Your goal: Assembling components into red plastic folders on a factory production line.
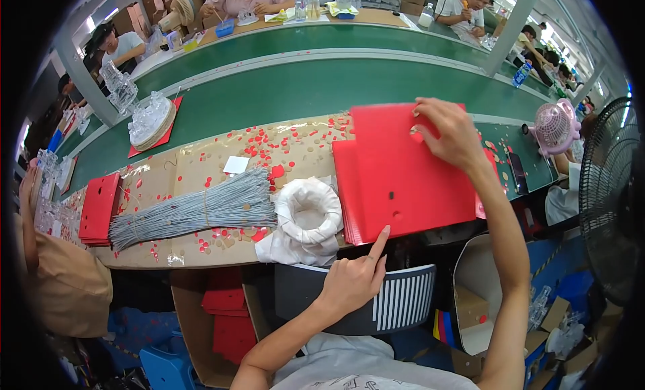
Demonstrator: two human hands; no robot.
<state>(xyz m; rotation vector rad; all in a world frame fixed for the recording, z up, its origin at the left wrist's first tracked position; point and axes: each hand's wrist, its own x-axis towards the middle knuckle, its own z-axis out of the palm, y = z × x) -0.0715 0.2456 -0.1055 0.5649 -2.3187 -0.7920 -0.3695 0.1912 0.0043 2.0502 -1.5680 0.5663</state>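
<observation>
A red card sheet (416,182) with a small dark slot and a round mark near its front edge lies at a slant over a stack of red cards (347,188). My right hand (447,131) is at the sheet's far right part, fingers bent and closed on it; what the fingertips grip is partly hidden. At the near edge my left hand (353,279) points its index finger up at the sheet, with the other fingers curled and nothing held. Whether that fingertip touches the sheet, I cannot tell.
Left of the stack are a white cloth-wrapped ring (308,212), a bundle of grey wires (201,208), a white square (235,165) and more red cards (99,208). Red and brown dots litter the cardboard. A pink fan (556,126) and a black fan (608,195) stand right.
</observation>
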